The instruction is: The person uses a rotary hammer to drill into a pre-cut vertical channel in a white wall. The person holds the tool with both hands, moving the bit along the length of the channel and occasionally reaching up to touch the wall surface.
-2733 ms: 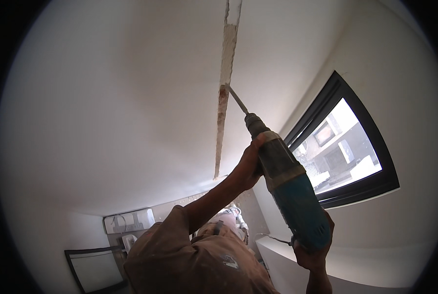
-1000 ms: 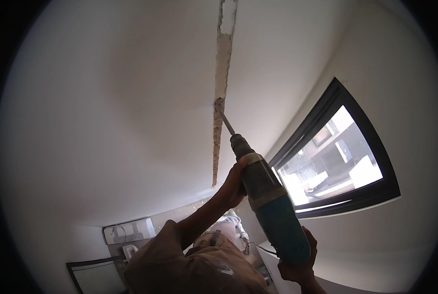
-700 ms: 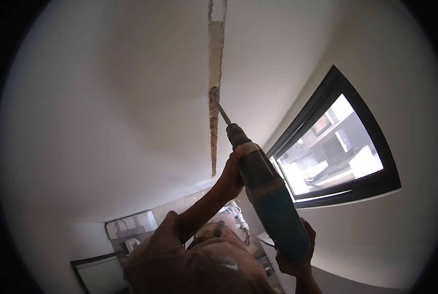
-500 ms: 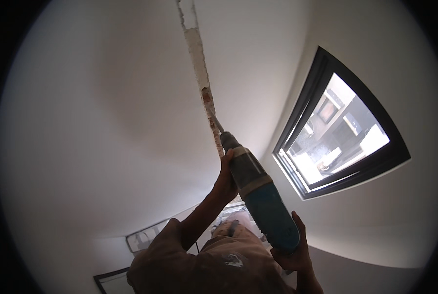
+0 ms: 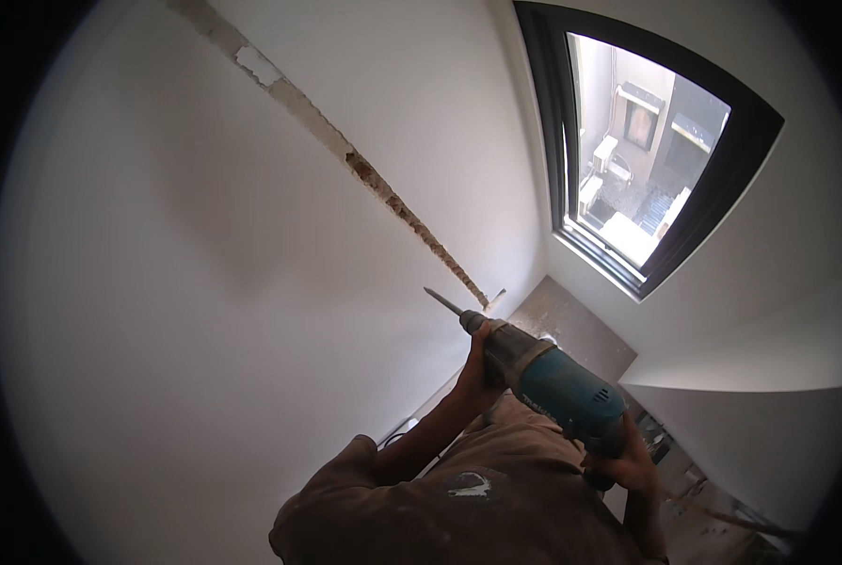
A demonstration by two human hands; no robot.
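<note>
A teal and dark grey rotary hammer point(image 5: 564, 384) is held slanting across the front of my body, its nose up and to the left. My left hand point(image 5: 479, 365) is closed round its front part, just behind the chuck. At the rear, my right hand point(image 5: 628, 463) grips the handle; the trigger is hidden. A pointed steel chisel bit point(image 5: 442, 300) sticks out of the chuck. In this view its tip lies left of the rough groove point(image 5: 404, 213) cut into the white wall and looks apart from it. Brown brick shows in the groove's lower stretch.
To the right is a dark-framed window point(image 5: 557, 132) with buildings and outdoor units beyond. A bare grey floor patch point(image 5: 571, 325) lies beyond the hammer. A curved white ledge point(image 5: 741, 400) stands at right, and cluttered items point(image 5: 694, 485) lie below it.
The hammer has swung down and right with both hands on it, and its bit has left the groove. My view has turned, showing more groove and floor.
</note>
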